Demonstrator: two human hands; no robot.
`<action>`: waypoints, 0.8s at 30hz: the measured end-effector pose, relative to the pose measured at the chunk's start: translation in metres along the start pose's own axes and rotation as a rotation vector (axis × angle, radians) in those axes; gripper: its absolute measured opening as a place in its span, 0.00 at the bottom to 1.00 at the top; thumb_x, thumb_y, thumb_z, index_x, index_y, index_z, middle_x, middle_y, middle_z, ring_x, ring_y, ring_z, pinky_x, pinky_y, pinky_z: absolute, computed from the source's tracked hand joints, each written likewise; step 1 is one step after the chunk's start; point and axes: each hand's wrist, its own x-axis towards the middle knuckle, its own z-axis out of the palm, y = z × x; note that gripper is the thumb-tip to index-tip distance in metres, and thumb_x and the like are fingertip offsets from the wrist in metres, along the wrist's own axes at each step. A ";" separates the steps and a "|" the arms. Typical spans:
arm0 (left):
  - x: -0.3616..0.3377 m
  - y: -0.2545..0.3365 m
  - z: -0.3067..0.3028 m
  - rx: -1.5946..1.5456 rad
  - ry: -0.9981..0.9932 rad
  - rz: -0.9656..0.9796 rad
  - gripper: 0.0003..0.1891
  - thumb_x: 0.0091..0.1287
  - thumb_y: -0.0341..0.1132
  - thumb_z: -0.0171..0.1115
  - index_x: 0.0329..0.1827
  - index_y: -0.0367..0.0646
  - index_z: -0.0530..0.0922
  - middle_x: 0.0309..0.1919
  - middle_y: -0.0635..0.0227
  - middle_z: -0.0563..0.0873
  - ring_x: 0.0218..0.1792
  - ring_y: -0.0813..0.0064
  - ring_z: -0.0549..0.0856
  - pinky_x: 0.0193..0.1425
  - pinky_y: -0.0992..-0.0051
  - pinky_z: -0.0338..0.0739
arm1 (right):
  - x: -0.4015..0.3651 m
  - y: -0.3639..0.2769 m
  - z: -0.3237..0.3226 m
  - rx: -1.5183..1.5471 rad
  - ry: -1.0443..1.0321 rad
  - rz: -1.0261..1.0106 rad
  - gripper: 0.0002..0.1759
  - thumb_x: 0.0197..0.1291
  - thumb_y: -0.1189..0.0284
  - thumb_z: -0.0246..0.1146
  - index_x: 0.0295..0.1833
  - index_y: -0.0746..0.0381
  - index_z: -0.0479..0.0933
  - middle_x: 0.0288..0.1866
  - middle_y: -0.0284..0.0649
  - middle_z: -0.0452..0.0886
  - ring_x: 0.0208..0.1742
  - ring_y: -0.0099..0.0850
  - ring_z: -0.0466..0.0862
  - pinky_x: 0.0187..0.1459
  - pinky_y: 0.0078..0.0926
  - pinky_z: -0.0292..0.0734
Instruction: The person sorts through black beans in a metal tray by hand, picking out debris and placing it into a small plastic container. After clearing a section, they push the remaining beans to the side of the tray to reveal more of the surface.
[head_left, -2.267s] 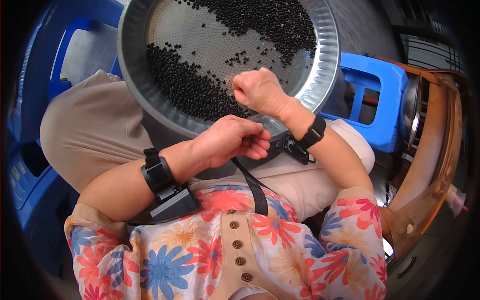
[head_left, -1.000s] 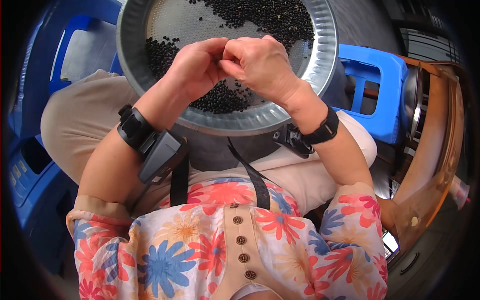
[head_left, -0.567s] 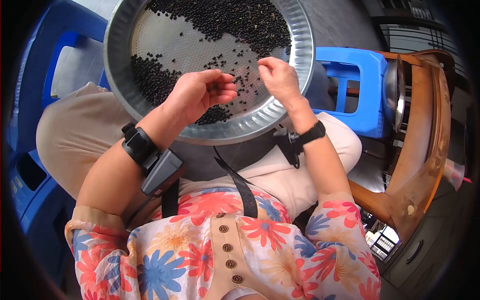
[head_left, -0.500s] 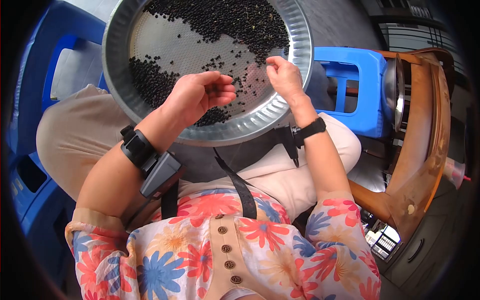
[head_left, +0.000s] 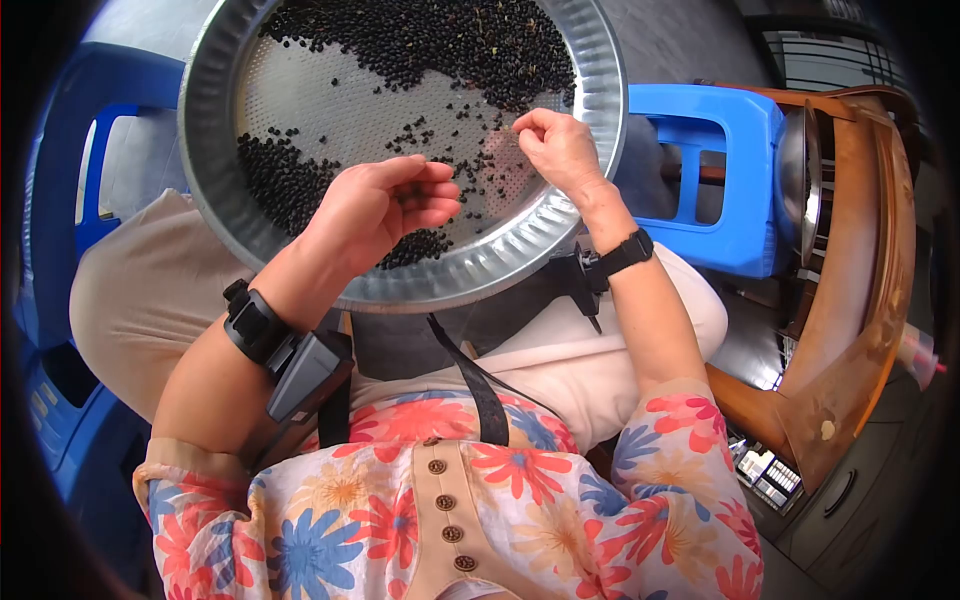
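Observation:
A large round metal sieve (head_left: 215, 190) with a ribbed rim and perforated bottom lies in front of me. Dark round beans (head_left: 400, 40) cover its far side, with a second heap (head_left: 285, 185) at the left and loose ones between. My left hand (head_left: 385, 205) is cupped above the near part of the sieve, palm turned inward, fingers curled round some dark beans that show in the palm. Over the right part of the sieve is my right hand (head_left: 562, 150), its thumb and index finger pinched together. Whatever may be between those fingertips is too small to make out.
Right of the sieve stands a blue plastic stool (head_left: 750, 190), with a metal bowl (head_left: 808, 185) beside it and a wooden chair (head_left: 850, 300) beyond. Another blue plastic seat (head_left: 60, 200) is at the left. My bent knees are below the sieve's near rim.
The sieve appears slightly further left in view. My right hand has shifted a little left, and my left hand slightly left and nearer my body, its fingers still curled.

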 end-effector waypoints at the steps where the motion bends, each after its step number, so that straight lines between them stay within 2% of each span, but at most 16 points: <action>1: -0.001 0.001 0.001 -0.001 0.003 -0.001 0.15 0.70 0.33 0.45 0.44 0.26 0.74 0.35 0.54 0.82 0.35 0.67 0.84 0.41 0.75 0.81 | 0.001 0.003 0.002 -0.011 0.095 -0.045 0.09 0.52 0.69 0.60 0.39 0.57 0.81 0.27 0.38 0.82 0.27 0.29 0.81 0.33 0.25 0.75; 2: 0.000 0.002 0.002 0.000 0.006 0.000 0.15 0.70 0.33 0.45 0.44 0.25 0.73 0.35 0.54 0.81 0.34 0.67 0.83 0.40 0.75 0.81 | 0.002 0.004 0.003 -0.005 0.093 -0.041 0.09 0.52 0.69 0.60 0.39 0.57 0.81 0.27 0.38 0.82 0.27 0.29 0.81 0.33 0.25 0.75; 4: 0.000 0.002 0.003 -0.002 0.009 -0.006 0.15 0.70 0.33 0.45 0.44 0.25 0.73 0.35 0.54 0.81 0.34 0.67 0.83 0.40 0.75 0.81 | 0.002 0.005 0.006 0.000 0.126 -0.106 0.09 0.53 0.66 0.57 0.37 0.55 0.81 0.32 0.38 0.82 0.35 0.39 0.81 0.39 0.34 0.76; 11: 0.005 0.001 0.004 0.012 0.032 -0.037 0.15 0.70 0.33 0.46 0.44 0.26 0.74 0.35 0.54 0.82 0.35 0.68 0.83 0.40 0.75 0.81 | 0.005 0.001 0.012 -0.087 0.114 -0.145 0.07 0.54 0.66 0.58 0.33 0.57 0.78 0.32 0.38 0.82 0.36 0.38 0.81 0.39 0.34 0.75; 13: 0.007 0.001 0.003 0.016 0.035 -0.046 0.15 0.70 0.33 0.45 0.44 0.27 0.74 0.35 0.54 0.82 0.35 0.68 0.84 0.40 0.75 0.81 | 0.008 -0.002 0.012 -0.216 0.125 -0.210 0.07 0.54 0.67 0.57 0.30 0.58 0.77 0.31 0.38 0.81 0.35 0.39 0.81 0.38 0.34 0.75; 16: 0.009 0.001 0.003 0.022 0.032 -0.051 0.15 0.70 0.34 0.45 0.45 0.28 0.75 0.36 0.55 0.83 0.35 0.68 0.84 0.40 0.75 0.81 | 0.013 0.000 0.012 -0.225 0.102 -0.236 0.08 0.53 0.68 0.56 0.28 0.59 0.76 0.29 0.40 0.81 0.33 0.40 0.81 0.38 0.36 0.75; 20: 0.008 0.001 0.002 0.020 0.019 -0.051 0.16 0.70 0.34 0.45 0.45 0.28 0.75 0.36 0.55 0.83 0.35 0.68 0.84 0.41 0.75 0.81 | 0.009 0.003 0.002 -0.193 0.054 -0.156 0.08 0.52 0.68 0.56 0.27 0.59 0.77 0.27 0.42 0.81 0.32 0.41 0.81 0.37 0.37 0.74; 22: 0.008 0.000 0.000 0.017 0.016 -0.048 0.15 0.70 0.34 0.45 0.45 0.28 0.75 0.36 0.55 0.83 0.35 0.68 0.84 0.41 0.75 0.81 | 0.004 0.010 0.000 -0.174 0.071 -0.162 0.07 0.50 0.68 0.58 0.27 0.59 0.78 0.22 0.40 0.80 0.26 0.38 0.81 0.32 0.32 0.75; 24: 0.007 -0.001 0.000 0.015 0.007 -0.047 0.15 0.70 0.34 0.45 0.45 0.28 0.75 0.36 0.55 0.82 0.35 0.68 0.84 0.41 0.75 0.81 | -0.003 0.012 0.000 -0.185 0.058 -0.174 0.07 0.50 0.68 0.58 0.27 0.59 0.78 0.22 0.40 0.80 0.25 0.37 0.81 0.32 0.31 0.75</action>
